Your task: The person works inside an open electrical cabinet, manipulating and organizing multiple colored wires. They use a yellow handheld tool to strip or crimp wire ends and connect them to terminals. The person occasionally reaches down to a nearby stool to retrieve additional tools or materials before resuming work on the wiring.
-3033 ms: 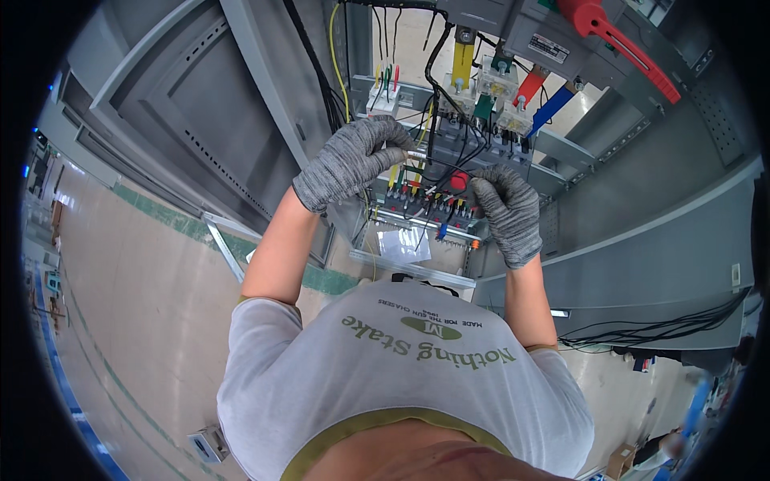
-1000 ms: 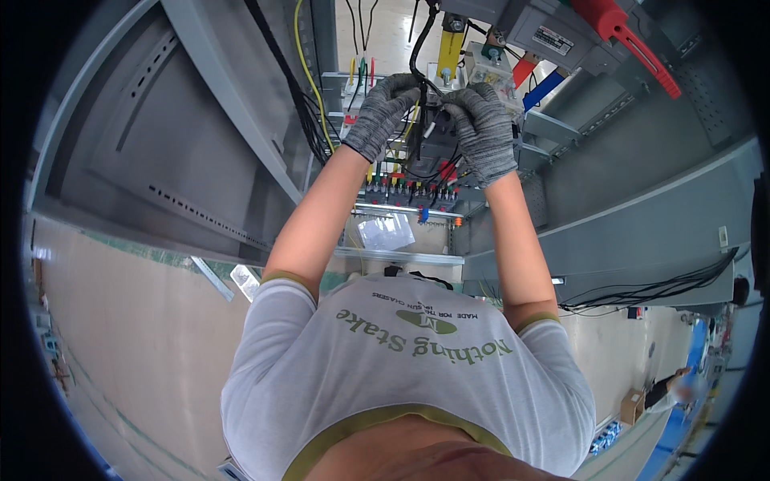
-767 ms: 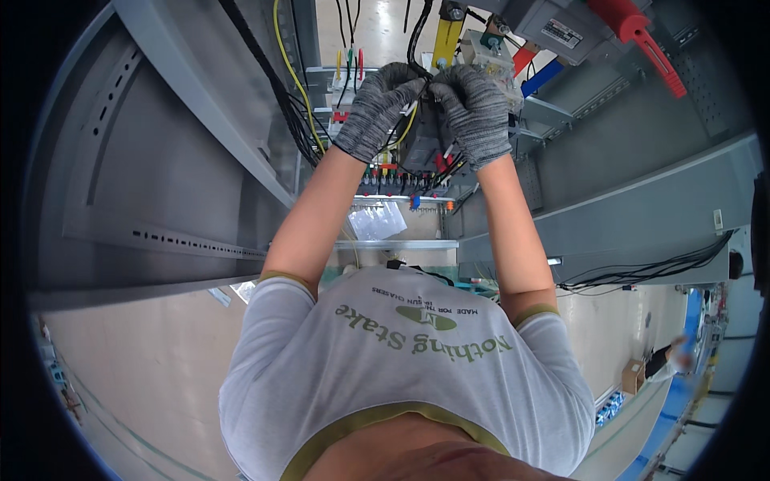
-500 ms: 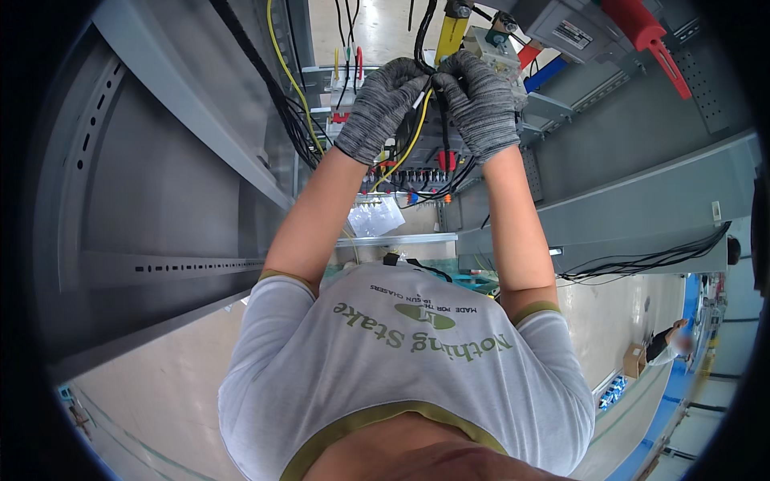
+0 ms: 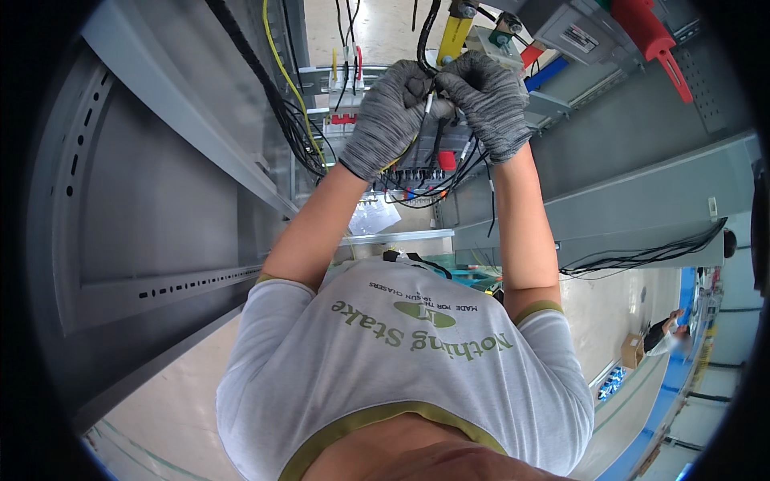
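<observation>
My left hand (image 5: 388, 120) and my right hand (image 5: 491, 104), both in grey knitted gloves, meet inside a metal cabinet. Their fingers are closed on a black wire bundle (image 5: 426, 44) that comes down from above. A wire with a white sleeve (image 5: 429, 103) shows between the hands, while loose black wires (image 5: 490, 188) hang under my right hand. Below the hands lies a row of terminals (image 5: 417, 175) with a red knob (image 5: 447, 160) over it. The fingertips partly hide each other, so the exact grip cannot be made out.
Grey cabinet walls (image 5: 152, 176) flank both arms. A red handle (image 5: 642, 32) juts out at upper right beside a yellow bar (image 5: 455, 36). Black and yellow-green cables (image 5: 282, 104) run down the left. At far right a person (image 5: 667, 333) is near a cardboard box (image 5: 633, 350).
My left hand has turned and shifted slightly right and down. The yellow wire between the hands is now mostly covered, and loose black wires show lower, under my right hand.
</observation>
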`<action>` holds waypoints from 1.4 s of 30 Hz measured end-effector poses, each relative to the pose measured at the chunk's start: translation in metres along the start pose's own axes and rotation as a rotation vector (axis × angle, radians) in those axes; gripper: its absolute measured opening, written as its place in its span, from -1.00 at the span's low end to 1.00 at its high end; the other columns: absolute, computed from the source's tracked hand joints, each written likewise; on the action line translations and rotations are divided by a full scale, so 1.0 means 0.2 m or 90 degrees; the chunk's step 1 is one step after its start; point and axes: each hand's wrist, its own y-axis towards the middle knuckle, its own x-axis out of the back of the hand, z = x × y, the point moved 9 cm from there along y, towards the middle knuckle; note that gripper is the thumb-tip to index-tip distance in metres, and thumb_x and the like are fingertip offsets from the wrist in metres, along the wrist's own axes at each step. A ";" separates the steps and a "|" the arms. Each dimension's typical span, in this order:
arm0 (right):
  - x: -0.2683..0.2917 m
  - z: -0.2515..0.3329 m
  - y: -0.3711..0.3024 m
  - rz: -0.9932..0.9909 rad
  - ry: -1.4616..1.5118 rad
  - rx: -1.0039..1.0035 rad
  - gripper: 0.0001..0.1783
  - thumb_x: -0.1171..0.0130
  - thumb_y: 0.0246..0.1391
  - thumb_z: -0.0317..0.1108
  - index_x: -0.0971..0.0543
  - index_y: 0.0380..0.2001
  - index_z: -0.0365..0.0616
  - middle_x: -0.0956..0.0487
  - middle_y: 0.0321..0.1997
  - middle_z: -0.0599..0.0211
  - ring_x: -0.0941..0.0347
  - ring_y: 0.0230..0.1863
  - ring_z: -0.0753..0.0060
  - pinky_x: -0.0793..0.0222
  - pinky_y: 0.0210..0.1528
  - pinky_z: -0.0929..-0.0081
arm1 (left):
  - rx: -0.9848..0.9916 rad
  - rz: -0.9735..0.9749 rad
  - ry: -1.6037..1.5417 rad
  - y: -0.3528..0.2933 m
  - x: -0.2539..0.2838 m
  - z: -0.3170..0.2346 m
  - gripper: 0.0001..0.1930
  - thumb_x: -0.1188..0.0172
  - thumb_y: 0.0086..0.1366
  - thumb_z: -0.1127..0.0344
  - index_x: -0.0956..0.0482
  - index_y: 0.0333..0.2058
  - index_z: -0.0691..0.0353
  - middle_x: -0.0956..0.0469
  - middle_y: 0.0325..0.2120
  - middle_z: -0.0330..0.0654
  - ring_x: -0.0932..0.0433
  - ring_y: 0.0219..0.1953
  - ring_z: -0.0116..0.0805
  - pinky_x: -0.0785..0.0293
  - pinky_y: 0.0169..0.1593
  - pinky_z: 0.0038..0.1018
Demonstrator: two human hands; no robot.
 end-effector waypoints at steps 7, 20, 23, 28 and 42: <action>0.00 -0.03 0.02 0.014 0.012 0.018 -0.86 -0.32 -0.02 -0.38 -0.61 -0.40 -0.18 -0.58 -0.51 0.46 -0.43 -0.48 0.67 -0.38 -0.39 0.63 | -0.047 -0.107 0.160 -0.05 0.01 -0.09 -0.58 -0.40 0.04 0.21 -0.47 -0.20 0.30 -0.58 -0.36 -0.15 -0.58 -0.31 -0.40 -0.52 -0.25 -0.46; -0.01 -0.01 0.03 0.054 0.077 -0.022 -0.90 -0.24 -0.03 -0.45 -0.56 -0.43 -0.26 -0.58 -0.52 0.34 -0.44 -0.49 0.60 -0.38 -0.41 0.60 | -0.191 -0.249 0.266 -0.10 0.03 -0.22 -0.61 -0.34 0.02 0.19 -0.45 -0.21 0.22 -0.52 -0.37 -0.10 -0.55 -0.32 -0.12 -0.49 -0.27 -0.27; -0.02 0.01 0.03 0.062 0.070 -0.034 -0.90 -0.24 -0.02 -0.45 -0.56 -0.44 -0.26 -0.58 -0.53 0.35 -0.43 -0.52 0.61 -0.37 -0.44 0.60 | -0.202 -0.264 0.323 -0.11 0.02 -0.22 -0.65 -0.29 0.02 0.24 -0.47 -0.21 0.21 -0.50 -0.33 -0.08 -0.54 -0.29 -0.10 -0.49 -0.26 -0.25; -0.02 -0.03 0.03 0.070 0.127 -0.051 -0.91 -0.24 -0.01 -0.46 -0.55 -0.45 -0.25 -0.56 -0.54 0.39 -0.42 -0.53 0.64 -0.34 -0.47 0.62 | -0.136 -0.220 0.255 -0.12 0.05 -0.21 -0.76 -0.19 0.08 0.42 -0.54 -0.22 0.22 -0.53 -0.27 -0.07 -0.55 -0.23 -0.13 -0.48 -0.15 -0.33; -0.02 0.04 0.03 0.060 0.015 0.089 -0.94 -0.20 -0.01 -0.50 -0.53 -0.45 -0.25 -0.53 -0.55 0.35 -0.42 -0.51 0.58 -0.35 -0.44 0.54 | 0.082 -0.111 -0.260 -0.27 0.12 -0.02 -0.69 -0.08 0.36 0.10 -0.59 -0.19 0.23 -0.36 -0.57 -0.44 -0.25 -0.51 -0.70 -0.21 -0.40 -0.69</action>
